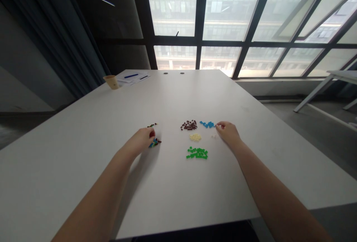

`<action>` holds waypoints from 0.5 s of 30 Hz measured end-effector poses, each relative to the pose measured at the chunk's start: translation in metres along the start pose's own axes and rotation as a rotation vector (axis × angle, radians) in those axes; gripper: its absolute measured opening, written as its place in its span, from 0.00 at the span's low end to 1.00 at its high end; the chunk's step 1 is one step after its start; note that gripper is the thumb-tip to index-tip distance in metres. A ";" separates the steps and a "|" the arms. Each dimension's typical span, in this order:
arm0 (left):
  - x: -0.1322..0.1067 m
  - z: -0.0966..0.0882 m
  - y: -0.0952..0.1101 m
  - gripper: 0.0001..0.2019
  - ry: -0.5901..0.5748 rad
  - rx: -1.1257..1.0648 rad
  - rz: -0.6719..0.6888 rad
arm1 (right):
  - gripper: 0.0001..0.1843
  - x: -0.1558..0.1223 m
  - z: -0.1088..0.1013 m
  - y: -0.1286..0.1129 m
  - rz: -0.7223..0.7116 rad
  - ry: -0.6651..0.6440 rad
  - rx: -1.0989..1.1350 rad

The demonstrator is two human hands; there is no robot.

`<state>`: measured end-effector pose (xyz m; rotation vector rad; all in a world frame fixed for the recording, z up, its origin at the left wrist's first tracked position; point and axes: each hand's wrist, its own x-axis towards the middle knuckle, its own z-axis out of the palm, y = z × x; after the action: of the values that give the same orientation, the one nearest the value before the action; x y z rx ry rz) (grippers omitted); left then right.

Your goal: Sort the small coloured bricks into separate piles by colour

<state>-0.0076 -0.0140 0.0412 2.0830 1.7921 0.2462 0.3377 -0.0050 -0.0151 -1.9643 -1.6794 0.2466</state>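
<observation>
My left hand [145, 136] is curled with its fingers closed over a small mixed heap of blue, green, yellow and dark brown bricks [155, 143]. What its fingertips hold, if anything, is hidden. Some more small mixed bricks [152, 125] lie just beyond its knuckles. Across the table, my right hand [227, 131] pinches at the right edge of a pile of small blue bricks [207, 124], with a bit of blue at the fingertips. Beside that pile is a pile of dark brown bricks [189, 125]. Nearer to me are pale yellow bricks [195, 137] and green bricks [197, 153].
A few whitish bits [214, 136] lie by my right wrist. At the far left of the white table [178, 100] stand a tan cup [111, 82] and papers [136, 79] with a blue pen [131, 75]. Another white table [344, 75] is off to the right.
</observation>
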 end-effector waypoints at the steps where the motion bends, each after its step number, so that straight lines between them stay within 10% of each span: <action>1: 0.000 0.002 0.005 0.04 -0.003 -0.095 0.038 | 0.15 -0.001 -0.001 -0.002 0.000 0.002 0.004; 8: -0.007 0.045 0.052 0.11 -0.142 -0.998 0.161 | 0.14 -0.014 -0.003 -0.023 -0.115 0.024 0.033; 15: -0.012 0.066 0.065 0.10 -0.163 -1.163 0.235 | 0.11 -0.023 0.000 -0.038 -0.301 0.043 0.129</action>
<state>0.0741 -0.0441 0.0076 1.3563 0.8849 0.8928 0.3006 -0.0239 -0.0008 -1.5882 -1.8532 0.1934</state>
